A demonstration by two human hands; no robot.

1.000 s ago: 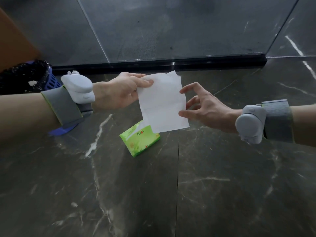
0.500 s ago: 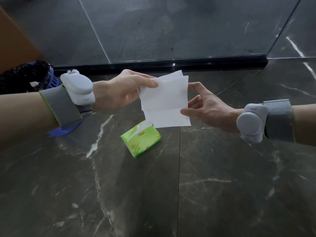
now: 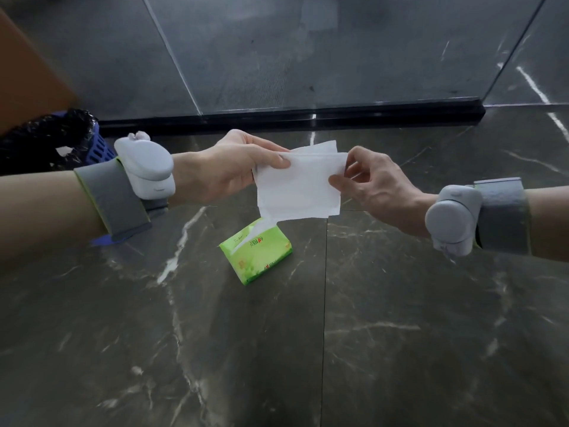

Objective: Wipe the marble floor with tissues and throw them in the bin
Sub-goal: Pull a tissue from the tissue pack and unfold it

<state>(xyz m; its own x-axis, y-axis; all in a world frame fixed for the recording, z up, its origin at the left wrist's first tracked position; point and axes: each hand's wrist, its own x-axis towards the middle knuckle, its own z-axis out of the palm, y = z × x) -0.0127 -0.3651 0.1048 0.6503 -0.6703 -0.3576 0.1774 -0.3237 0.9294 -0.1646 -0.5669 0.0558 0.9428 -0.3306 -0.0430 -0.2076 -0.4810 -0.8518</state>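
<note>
A white tissue [image 3: 297, 183], folded over on itself, hangs in the air between my two hands. My left hand [image 3: 221, 167] pinches its upper left corner with thumb and fingers. My right hand [image 3: 372, 183] pinches its right edge, thumb in front of the paper. Below them a green tissue pack [image 3: 255, 254] lies on the dark marble floor [image 3: 400, 334], with a white sheet poking out of its top. At the far left stands the blue bin [image 3: 98, 149] lined with a black bag [image 3: 40, 134], partly hidden behind my left forearm.
A black threshold strip [image 3: 292, 114] runs across the floor behind my hands, with glass panels beyond it. A brown panel [image 3: 27, 75] fills the upper left corner. Each of my wrists carries a grey strap with a white device.
The tissue hung as one long sheet from my left hand; it is now folded shorter. My right hand closed from spread fingers onto its right edge.
</note>
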